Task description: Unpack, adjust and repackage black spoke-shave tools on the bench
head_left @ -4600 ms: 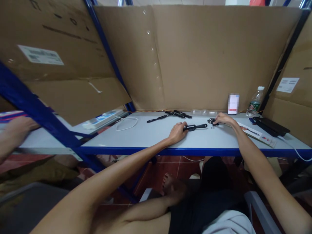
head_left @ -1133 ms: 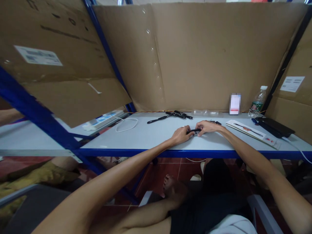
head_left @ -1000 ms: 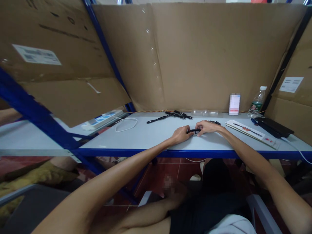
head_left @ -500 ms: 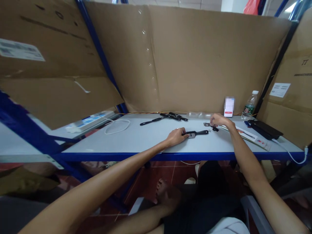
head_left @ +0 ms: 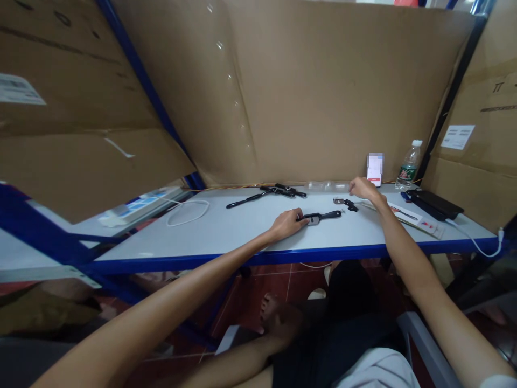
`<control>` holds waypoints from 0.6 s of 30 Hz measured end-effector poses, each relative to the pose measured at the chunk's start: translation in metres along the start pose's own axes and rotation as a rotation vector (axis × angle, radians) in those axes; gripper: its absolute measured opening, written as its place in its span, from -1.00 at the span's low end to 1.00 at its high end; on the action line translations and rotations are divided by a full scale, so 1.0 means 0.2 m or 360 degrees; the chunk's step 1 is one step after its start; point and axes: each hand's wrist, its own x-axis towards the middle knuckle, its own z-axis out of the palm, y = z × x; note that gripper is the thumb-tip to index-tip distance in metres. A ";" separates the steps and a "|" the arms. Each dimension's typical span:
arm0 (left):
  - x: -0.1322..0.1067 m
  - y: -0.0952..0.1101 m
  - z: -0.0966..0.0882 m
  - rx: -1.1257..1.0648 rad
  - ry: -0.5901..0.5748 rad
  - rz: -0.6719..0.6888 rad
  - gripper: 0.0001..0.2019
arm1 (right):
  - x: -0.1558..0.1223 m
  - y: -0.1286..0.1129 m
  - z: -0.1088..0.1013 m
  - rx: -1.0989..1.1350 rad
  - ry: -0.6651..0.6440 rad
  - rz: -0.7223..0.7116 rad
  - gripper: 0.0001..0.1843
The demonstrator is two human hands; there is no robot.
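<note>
My left hand is closed around the left handle of a black spokeshave, which lies on the white tabletop. The tool's grey metal middle and right handle show past my fingers. Above the table, my right hand has its fingers pinched together; whatever is in them is too small to make out. Just below and left of it lie a small grey metal plate and a black part. Tiny bits rest by the spokeshave's right handle end.
More black spokeshaves lie toward the back, beside clear plastic packaging. A phone and a bottle stand at the back right. A black case, a card package and a power strip flank the space.
My right hand has lifted up and back from the small parts, uncovering the black part. My left hand stays on the spokeshave. The view has tilted slightly.
</note>
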 end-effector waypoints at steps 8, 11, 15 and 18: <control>0.00 -0.01 0.01 -0.0033 0.0009 -0.0005 -0.72 | 0.02 -0.01 0.11 -0.0133 -0.0152 0.0134 -0.80; 0.00 0.00 0.00 -0.0009 -0.0007 -0.0009 -0.72 | 0.03 -0.01 0.14 0.0069 -0.0209 0.0186 -0.75; 0.03 -0.01 0.00 0.0013 -0.0041 -0.0008 -0.70 | 0.03 0.00 0.14 0.0191 -0.0249 0.0248 -0.63; 0.05 -0.03 0.00 -0.0008 -0.0057 -0.0003 -0.70 | 0.03 0.00 0.13 0.0211 -0.0285 0.0301 -0.58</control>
